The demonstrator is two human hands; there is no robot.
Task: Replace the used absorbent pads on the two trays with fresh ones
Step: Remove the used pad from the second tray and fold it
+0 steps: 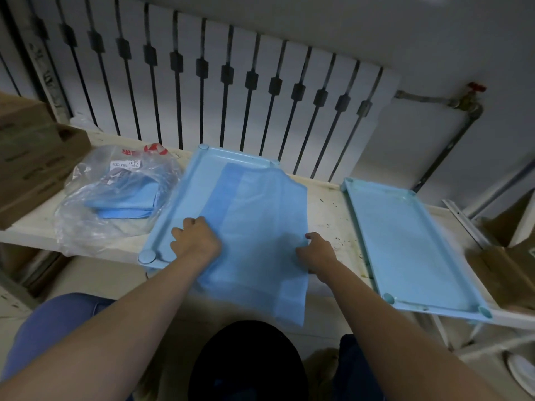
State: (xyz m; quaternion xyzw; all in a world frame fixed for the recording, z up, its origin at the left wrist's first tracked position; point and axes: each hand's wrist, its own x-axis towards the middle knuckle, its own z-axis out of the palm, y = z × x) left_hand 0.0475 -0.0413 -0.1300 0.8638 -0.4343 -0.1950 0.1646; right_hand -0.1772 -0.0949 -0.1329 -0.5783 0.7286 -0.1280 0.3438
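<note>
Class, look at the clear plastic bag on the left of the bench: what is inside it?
Inside the plastic bag lies a stack of folded blue pads, seen through the film. How many there are cannot be told, since the crumpled film and a printed label cover part of the stack.

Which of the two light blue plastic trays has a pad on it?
The left light blue plastic tray, under both hands; the right tray is bare.

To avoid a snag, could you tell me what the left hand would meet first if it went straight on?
Probably only more of the pad the left hand rests on, then the tray's far rim.
</note>
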